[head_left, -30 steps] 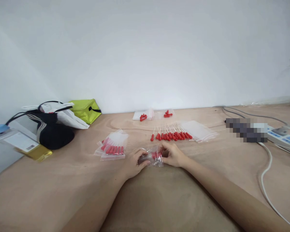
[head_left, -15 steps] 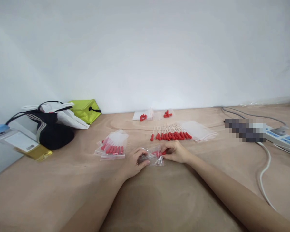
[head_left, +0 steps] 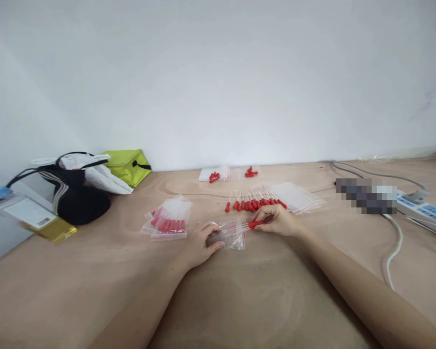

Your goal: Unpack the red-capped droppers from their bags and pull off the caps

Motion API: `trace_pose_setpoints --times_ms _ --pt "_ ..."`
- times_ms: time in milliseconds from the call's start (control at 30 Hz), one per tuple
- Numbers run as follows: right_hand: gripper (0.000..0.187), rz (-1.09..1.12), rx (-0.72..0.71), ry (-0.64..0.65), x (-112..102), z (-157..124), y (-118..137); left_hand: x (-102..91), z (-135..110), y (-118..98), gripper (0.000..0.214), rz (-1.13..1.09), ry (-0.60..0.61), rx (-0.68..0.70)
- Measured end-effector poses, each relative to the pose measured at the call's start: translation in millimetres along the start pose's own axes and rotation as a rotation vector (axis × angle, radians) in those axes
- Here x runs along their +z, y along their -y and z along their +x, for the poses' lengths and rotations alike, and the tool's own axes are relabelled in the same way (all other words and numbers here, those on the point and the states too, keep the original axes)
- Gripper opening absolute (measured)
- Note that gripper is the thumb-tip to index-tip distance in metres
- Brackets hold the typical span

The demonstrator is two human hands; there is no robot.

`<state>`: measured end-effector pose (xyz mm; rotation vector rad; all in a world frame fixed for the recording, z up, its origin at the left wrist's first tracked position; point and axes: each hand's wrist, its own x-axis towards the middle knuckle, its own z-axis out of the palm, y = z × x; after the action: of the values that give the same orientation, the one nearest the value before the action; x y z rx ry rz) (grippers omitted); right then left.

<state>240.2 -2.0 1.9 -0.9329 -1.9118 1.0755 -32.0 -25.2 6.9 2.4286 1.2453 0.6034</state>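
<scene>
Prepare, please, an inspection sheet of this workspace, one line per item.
Surface: brown table, wood-like.
Job's things: clear bag, with red-ended sticks partly inside, red ends outside; row of more sticks beyond; filled bags at left.
Clutter: green bag, white bag, black striped item.
Hands: left hand holds the clear bag; right hand pinches the red ends.
Cables: white cable at right, near power strip.
Surroundings: pale wall behind; other people: nothing seen.
</scene>
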Motion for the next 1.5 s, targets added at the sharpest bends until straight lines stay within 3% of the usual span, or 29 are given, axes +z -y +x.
trace_pose_setpoints --times_ms 333,500,633,933,1100,1333,1400,1500 --pt "0.025 0.061 0.109 -0.086 -18.7 -21.3 -4.8 -5.2 0.7 -5.6 0.026 -0.034 0.0 -0.031" --pt "0.028 0.084 0.163 -0.083 -24.2 -29.8 -8.9 -7.3 8.2 -15.6 0.027 -0.08 -0.082 -0.043" --pt "0.029 0.033 0.18 -0.063 -25.0 -29.2 -11.0 -4.8 12.9 -21.8 0.024 -0.076 -0.021 -0.02" --pt "0.03 0.011 0.168 -0.025 -21.1 -28.2 -11.7 -3.6 8.8 -12.1 0.012 -0.036 0.004 -0.044" --pt "0.027 0.046 0.181 -0.002 -35.4 -29.0 -7.3 -2.1 5.9 -10.0 0.011 -0.038 -0.003 -0.061" --pt "0.026 0.227 0.225 -0.203 -67.2 -37.2 4.5 -2.7 6.0 -7.3 0.02 -0.077 -0.012 -0.116" --pt "0.026 0.285 0.237 -0.222 -63.6 -35.5 6.9 -2.6 7.1 -9.5 0.023 -0.094 -0.033 -0.139" --pt "0.028 0.401 0.24 -0.281 -41.2 -25.7 11.0 0.5 11.4 -18.9 0.021 -0.18 -0.057 -0.147"
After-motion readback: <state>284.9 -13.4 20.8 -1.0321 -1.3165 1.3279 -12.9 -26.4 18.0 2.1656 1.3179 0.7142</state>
